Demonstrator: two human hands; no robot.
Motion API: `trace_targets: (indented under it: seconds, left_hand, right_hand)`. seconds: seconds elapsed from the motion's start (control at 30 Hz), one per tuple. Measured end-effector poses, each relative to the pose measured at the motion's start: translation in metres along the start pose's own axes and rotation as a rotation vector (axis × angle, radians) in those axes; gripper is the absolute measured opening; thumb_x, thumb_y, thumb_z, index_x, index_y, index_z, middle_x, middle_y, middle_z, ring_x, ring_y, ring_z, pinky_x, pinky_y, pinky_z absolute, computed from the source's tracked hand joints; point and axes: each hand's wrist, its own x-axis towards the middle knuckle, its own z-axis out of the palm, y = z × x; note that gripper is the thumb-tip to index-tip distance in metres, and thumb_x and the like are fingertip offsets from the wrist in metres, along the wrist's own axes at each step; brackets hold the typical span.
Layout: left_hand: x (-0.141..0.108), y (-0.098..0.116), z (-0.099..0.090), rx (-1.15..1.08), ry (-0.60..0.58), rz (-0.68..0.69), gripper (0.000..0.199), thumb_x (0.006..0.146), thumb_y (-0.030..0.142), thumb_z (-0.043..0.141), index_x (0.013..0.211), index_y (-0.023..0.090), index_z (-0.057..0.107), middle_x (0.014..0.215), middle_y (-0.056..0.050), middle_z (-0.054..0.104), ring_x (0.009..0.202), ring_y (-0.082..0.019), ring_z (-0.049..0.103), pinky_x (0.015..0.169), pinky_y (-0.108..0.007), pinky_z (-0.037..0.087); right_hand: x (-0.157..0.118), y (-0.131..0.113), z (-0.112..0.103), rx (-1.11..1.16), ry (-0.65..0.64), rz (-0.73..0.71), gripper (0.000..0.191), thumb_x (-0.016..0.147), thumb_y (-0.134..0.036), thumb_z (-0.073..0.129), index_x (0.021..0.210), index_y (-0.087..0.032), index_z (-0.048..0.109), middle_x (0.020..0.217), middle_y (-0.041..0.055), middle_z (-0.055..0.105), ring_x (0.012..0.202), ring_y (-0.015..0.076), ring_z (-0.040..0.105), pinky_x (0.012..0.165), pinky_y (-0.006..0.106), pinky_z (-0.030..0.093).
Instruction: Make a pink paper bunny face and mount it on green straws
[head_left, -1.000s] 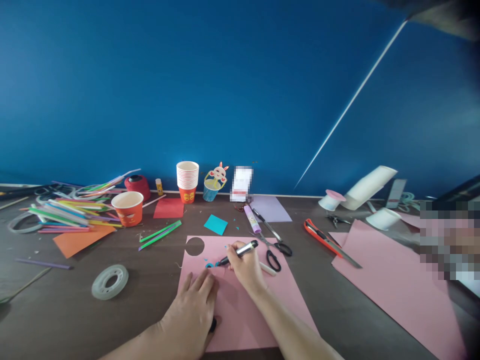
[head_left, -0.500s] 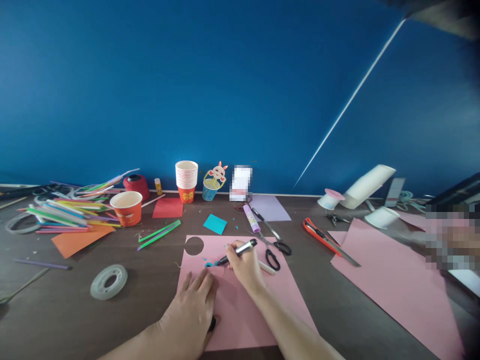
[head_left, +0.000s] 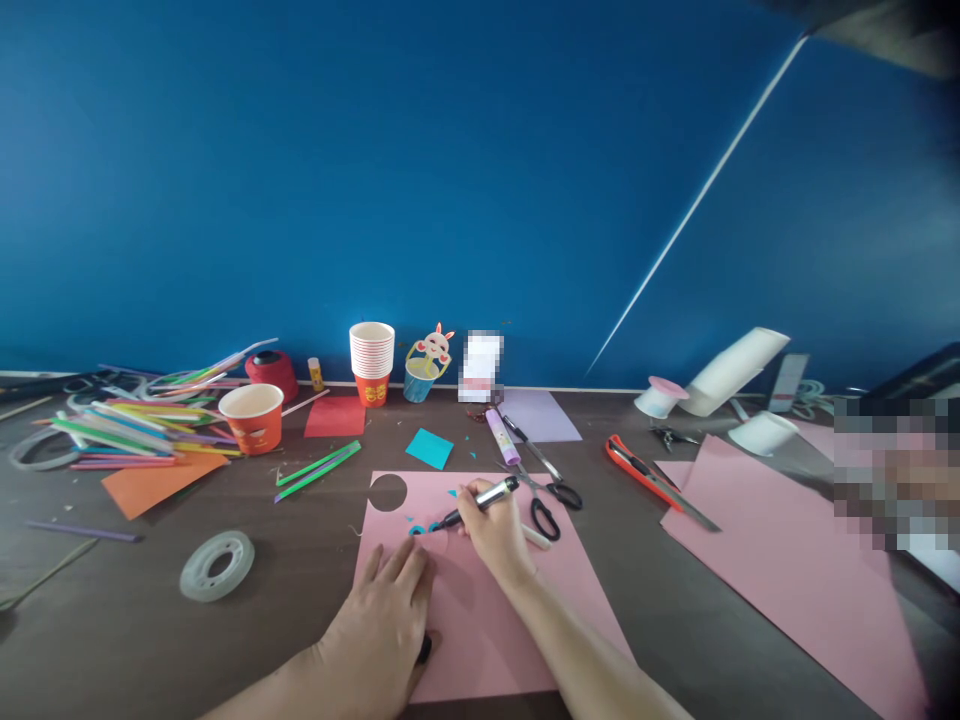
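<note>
My left hand [head_left: 390, 605] lies palm down at the left of the pink paper [head_left: 491, 650], fingers stretched forward; my right hand [head_left: 491, 525] pinches in a writing grip over its far half, forearm slanting.

Straws [head_left: 135, 425]: my feed shows a colourful heap left of a single orange cup [head_left: 252, 438].
Stacked cups [head_left: 372, 365]: I see them upright near the blue wall [head_left: 480, 180], left of a rabbit-faced figure [head_left: 434, 349].
Tape roll [head_left: 193, 577]: flat on the tabletop [head_left: 300, 580].
Utility knife [head_left: 643, 474]: blade lying over pink sheets [head_left: 787, 580] at my right.
</note>
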Motion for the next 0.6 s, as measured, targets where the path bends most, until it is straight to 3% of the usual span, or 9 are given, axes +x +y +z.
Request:
trace_targets:
  seconds: [0.6]
  left_hand:
    - [-0.0014,-0.0033,0.0056,0.002,0.015,0.013,0.049,0.081,0.034,0.039,0.124,0.011,0.045,0.128,-0.016,0.045,0.124,-0.031,0.028,0.101,-0.05,0.022]
  right_hand:
    - [0.0023,-0.0009,-0.0005,0.074,0.021,0.021,0.029,0.08,-0.034,0.048,0.055,-0.019,0.044,0.037,-0.0048,0.045,0.035,0.012,0.052,0.036,0.018,0.036]
